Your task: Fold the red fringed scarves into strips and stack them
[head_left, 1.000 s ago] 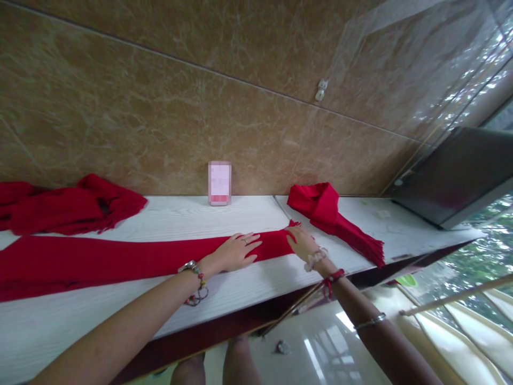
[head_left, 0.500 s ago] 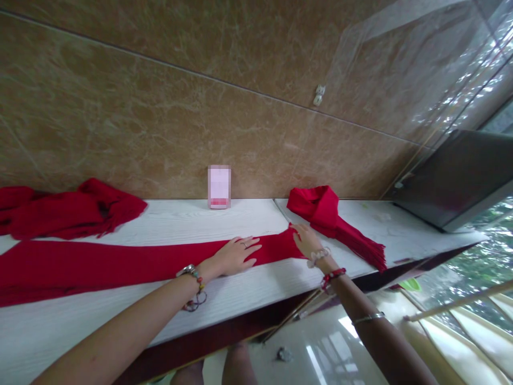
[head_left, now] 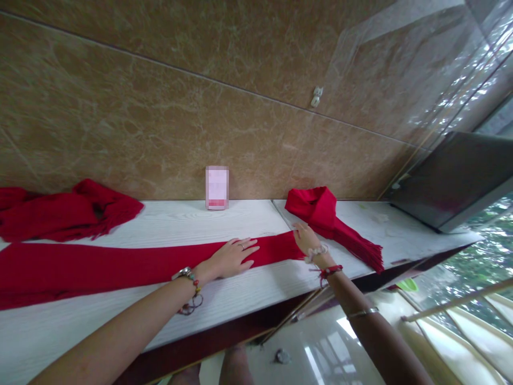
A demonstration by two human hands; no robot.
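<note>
A long red scarf [head_left: 132,267] lies stretched along the white wood-grain countertop [head_left: 256,294], running out of view at the left. My left hand [head_left: 234,258] rests flat on it, open, fingers spread. At the scarf's right end, my right hand [head_left: 306,240] has its fingers closed on the end's far corner; the fingertips are partly hidden. Just beyond that hand sits a looped, folded red scarf [head_left: 320,211] with a fringed tail pointing to the near right. Another red scarf [head_left: 68,211], crumpled and fringed, lies at the back left against the wall.
A small pinkish upright card or device [head_left: 217,187], blurred out, leans on the brown marbled wall [head_left: 160,123]. A dark grey appliance or box [head_left: 452,179] stands at the counter's right end. Below the front edge are shiny floor tiles [head_left: 312,353] and pale railings [head_left: 468,310].
The scarf's right end, puckered up at its far corner before, now lies flatter and straighter. My right hand has shifted slightly; my left hand stays on the scarf. The view has shifted a little.
</note>
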